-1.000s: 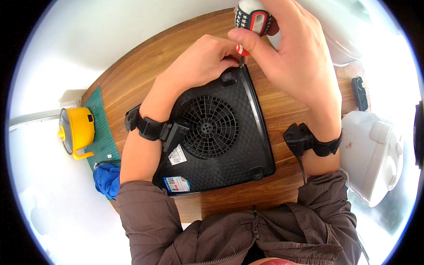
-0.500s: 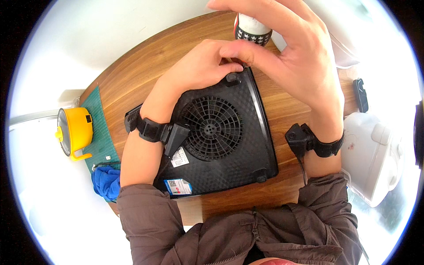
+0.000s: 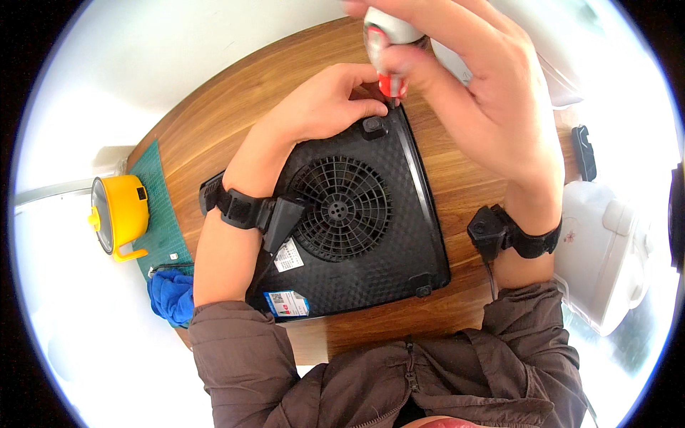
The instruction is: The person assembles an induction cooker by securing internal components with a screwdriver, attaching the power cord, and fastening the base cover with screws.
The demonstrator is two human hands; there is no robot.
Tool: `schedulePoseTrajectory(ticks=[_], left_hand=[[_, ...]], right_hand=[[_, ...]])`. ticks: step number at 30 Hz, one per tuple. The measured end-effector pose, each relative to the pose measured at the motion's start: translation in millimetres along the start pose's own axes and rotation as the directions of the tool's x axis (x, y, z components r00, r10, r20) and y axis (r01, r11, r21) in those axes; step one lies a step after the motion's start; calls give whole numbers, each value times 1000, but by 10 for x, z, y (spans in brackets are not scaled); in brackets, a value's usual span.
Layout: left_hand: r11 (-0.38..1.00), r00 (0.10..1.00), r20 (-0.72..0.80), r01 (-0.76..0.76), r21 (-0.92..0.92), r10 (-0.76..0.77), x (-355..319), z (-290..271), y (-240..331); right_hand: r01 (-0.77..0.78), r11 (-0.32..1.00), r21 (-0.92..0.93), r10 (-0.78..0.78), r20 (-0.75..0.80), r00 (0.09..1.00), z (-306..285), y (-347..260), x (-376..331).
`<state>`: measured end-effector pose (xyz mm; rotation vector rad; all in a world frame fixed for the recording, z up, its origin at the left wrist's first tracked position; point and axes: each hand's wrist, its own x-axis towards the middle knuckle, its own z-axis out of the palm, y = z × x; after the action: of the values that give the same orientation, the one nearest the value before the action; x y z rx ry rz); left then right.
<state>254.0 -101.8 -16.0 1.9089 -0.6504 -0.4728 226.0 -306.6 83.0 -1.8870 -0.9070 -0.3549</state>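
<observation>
Gripping a red-and-white screwdriver point(image 3: 389, 53) upright, the right hand point(image 3: 492, 107) sets its tip at the far corner of the upturned induction cooker point(image 3: 357, 221); the left hand point(image 3: 325, 100) is pressed flat just beside it.

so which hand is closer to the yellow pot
Left. The left hand rests on the far corner of the black appliance, on the side toward the yellow pot. The right hand, holding a screwdriver, is farther off.
</observation>
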Motion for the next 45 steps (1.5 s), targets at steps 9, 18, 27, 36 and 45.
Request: schedulePoseTrajectory(ticks=[9, 18, 27, 36, 45], left_hand=[[983, 984, -31, -175, -49, 173, -24, 17, -74], [991, 991, -20, -131, 32, 131, -1, 10, -64], [990, 992, -35, -118, 72, 121, -25, 0, -101], [992, 992, -17, -129, -10, 129, -65, -10, -40], [978, 980, -9, -197, -69, 196, -91, -47, 35]], right_hand=[[162, 971, -173, -158, 36, 987, -53, 45, -10], [127, 971, -202, -120, 49, 992, -19, 116, -44], [234, 944, -235, -212, 116, 970, -143, 174, -40], [56, 953, -299, -31, 88, 996, -19, -40, -9], [82, 928, -365, 5, 232, 973, -115, -70, -35]])
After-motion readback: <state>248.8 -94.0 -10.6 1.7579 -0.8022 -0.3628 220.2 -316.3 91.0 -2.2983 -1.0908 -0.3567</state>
